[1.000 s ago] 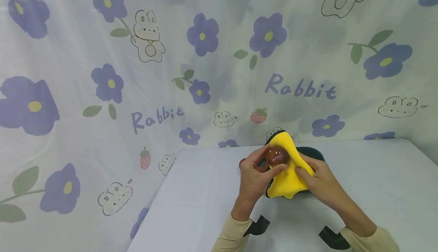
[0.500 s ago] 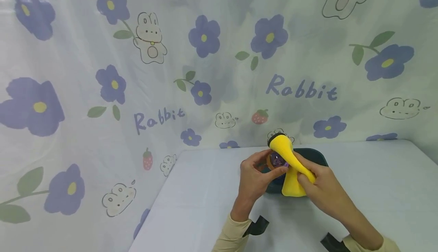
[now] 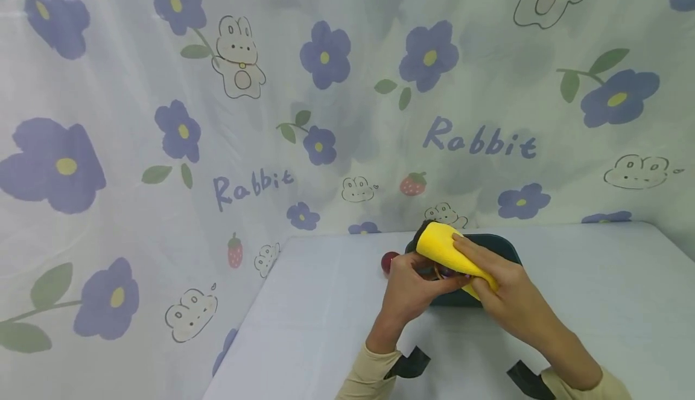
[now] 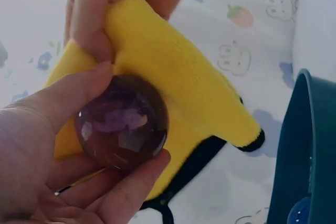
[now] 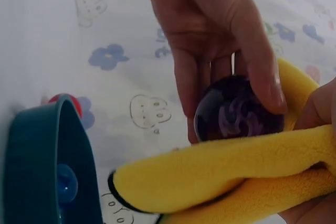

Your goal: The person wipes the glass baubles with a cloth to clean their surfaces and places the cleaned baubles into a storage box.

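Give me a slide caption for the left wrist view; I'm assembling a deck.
Left hand holds a purple glass ball against a yellow cloth gripped by the right hand.

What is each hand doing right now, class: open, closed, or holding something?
Left hand: closed, gripping the dark purple ball between thumb and fingers.
Right hand: closed, holding the yellow cloth against the ball.

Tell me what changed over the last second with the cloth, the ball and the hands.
The right hand drew the yellow cloth from hanging below the purple ball up over its top, hiding it in the head view. A small red ball came into sight beside the left hand. The left hand still grips the ball; the teal bowl stayed put.
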Demonstrator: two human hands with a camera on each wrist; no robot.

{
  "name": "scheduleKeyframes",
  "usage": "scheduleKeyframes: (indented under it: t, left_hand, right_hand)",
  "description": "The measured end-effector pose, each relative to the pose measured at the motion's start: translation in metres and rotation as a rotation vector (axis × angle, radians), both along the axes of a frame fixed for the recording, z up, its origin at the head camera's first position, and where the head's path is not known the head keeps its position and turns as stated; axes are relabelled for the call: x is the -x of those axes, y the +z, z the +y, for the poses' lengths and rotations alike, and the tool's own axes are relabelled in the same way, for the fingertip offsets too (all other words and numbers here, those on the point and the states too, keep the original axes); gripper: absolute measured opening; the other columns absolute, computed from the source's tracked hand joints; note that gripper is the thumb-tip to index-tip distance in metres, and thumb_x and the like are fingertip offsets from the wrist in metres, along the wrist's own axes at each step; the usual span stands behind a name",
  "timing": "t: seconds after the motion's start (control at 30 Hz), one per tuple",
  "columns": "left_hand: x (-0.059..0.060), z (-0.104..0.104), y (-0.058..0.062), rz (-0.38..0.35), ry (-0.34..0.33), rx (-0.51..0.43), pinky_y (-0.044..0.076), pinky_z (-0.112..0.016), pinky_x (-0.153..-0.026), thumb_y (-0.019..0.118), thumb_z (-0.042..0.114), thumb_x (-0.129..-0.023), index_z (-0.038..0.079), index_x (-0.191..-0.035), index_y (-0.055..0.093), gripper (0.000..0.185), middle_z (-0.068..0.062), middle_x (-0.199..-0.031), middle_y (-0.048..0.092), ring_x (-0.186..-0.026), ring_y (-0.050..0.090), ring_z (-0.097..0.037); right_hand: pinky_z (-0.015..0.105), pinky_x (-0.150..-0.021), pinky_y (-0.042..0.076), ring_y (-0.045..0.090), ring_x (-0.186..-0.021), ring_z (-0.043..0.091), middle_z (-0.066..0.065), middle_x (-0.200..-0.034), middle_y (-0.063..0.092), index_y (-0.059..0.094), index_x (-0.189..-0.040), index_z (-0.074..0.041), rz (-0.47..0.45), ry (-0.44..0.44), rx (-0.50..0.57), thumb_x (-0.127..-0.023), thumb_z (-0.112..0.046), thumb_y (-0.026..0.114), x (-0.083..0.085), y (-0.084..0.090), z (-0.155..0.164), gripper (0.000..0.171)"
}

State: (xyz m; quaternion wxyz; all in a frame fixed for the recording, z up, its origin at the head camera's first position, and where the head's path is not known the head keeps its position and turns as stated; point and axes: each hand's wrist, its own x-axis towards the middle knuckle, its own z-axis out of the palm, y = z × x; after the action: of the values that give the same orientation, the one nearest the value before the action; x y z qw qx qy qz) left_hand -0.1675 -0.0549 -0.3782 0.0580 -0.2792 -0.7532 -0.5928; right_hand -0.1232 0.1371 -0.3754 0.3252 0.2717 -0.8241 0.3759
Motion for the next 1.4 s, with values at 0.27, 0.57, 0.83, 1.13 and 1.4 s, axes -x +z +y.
scheduleKeyframes:
  t: [0.27,0.57,0.83,1.13,1.4]
  left_hand:
    - [-0.007,0.003,0.003,0.102,-0.023,0.051,0.06,-0.02,-0.088,0.088,0.021,-0.084,0.009,-0.115,0.075,0.036,-0.004,-0.115,0.077,-0.105,0.072,-0.007]
    - [-0.009,-0.003,0.007,0.164,-0.037,0.04,0.061,-0.022,-0.086,0.088,0.015,-0.082,0.01,-0.133,0.069,0.054,-0.006,-0.129,0.073,-0.115,0.071,-0.012]
    - [-0.007,-0.001,0.004,0.15,0.023,-0.05,0.062,-0.025,-0.084,0.088,0.015,-0.082,0.01,-0.133,0.069,0.055,-0.008,-0.129,0.074,-0.114,0.071,-0.013]
    - [-0.004,0.006,-0.002,0.088,0.09,-0.18,0.064,-0.028,-0.079,0.087,0.029,-0.085,0.017,-0.13,0.071,0.049,-0.007,-0.12,0.074,-0.096,0.068,-0.006]
    - [-0.001,0.006,-0.002,0.07,0.095,-0.177,0.063,-0.031,-0.088,0.085,0.029,-0.087,0.014,-0.135,0.067,0.054,-0.007,-0.131,0.07,-0.112,0.072,-0.015]
  right_hand:
    - [0.02,-0.063,0.052,0.056,-0.077,0.006,0.019,-0.133,0.068,0.055,-0.15,-0.009,-0.219,0.112,0.073,-0.091,0.012,0.055,0.013,-0.008,0.013,0.062]
    - [0.025,-0.053,0.053,0.056,-0.06,0.008,0.017,-0.099,0.066,0.046,-0.15,0.009,-0.362,0.229,0.176,-0.098,0.008,0.049,0.017,-0.012,0.017,0.051]
    - [0.025,-0.058,0.056,0.059,-0.063,0.01,0.011,-0.09,0.064,0.045,-0.149,0.01,-0.431,0.163,0.165,-0.1,0.001,0.052,0.014,-0.009,0.012,0.05]
    - [0.025,-0.056,0.055,0.058,-0.062,0.01,0.008,-0.085,0.06,0.045,-0.149,0.01,-0.441,0.146,0.185,-0.101,-0.002,0.053,0.01,-0.006,0.009,0.05]
    - [0.024,-0.056,0.053,0.057,-0.063,0.009,0.015,-0.093,0.066,0.043,-0.151,0.01,-0.453,0.086,0.152,-0.101,-0.003,0.054,0.003,0.003,0.009,0.053]
